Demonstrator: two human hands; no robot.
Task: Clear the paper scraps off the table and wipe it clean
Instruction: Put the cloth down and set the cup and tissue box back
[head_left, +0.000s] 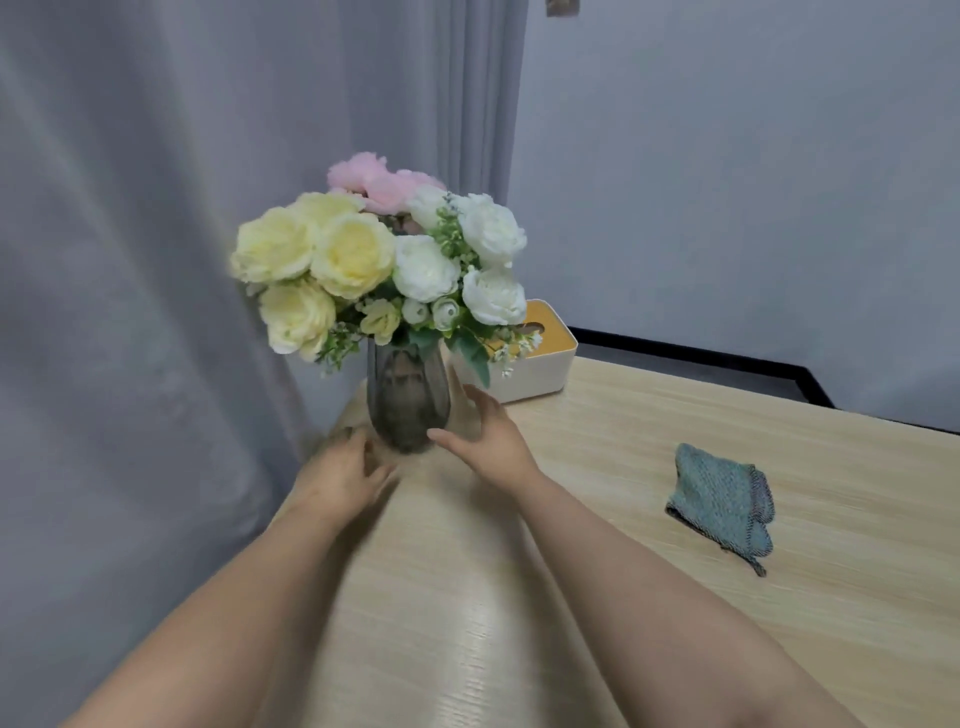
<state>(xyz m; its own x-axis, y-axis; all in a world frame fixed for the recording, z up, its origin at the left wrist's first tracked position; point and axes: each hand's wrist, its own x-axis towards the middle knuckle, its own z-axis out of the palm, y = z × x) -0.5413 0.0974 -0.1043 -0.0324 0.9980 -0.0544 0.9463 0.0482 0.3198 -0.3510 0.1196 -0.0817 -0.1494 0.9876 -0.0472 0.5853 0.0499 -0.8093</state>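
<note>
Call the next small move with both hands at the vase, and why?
Probably take the right hand off the vase and pick up the teal cloth, lying loose to the right. No scraps show on the table, so wiping seems next.

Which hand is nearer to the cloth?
The right. The right hand is by the vase, left of the cloth; the left hand is beyond it, further left.

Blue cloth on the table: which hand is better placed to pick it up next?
Probably the right hand: the blue cloth lies on its side; the left hand is beyond the vase.
</note>
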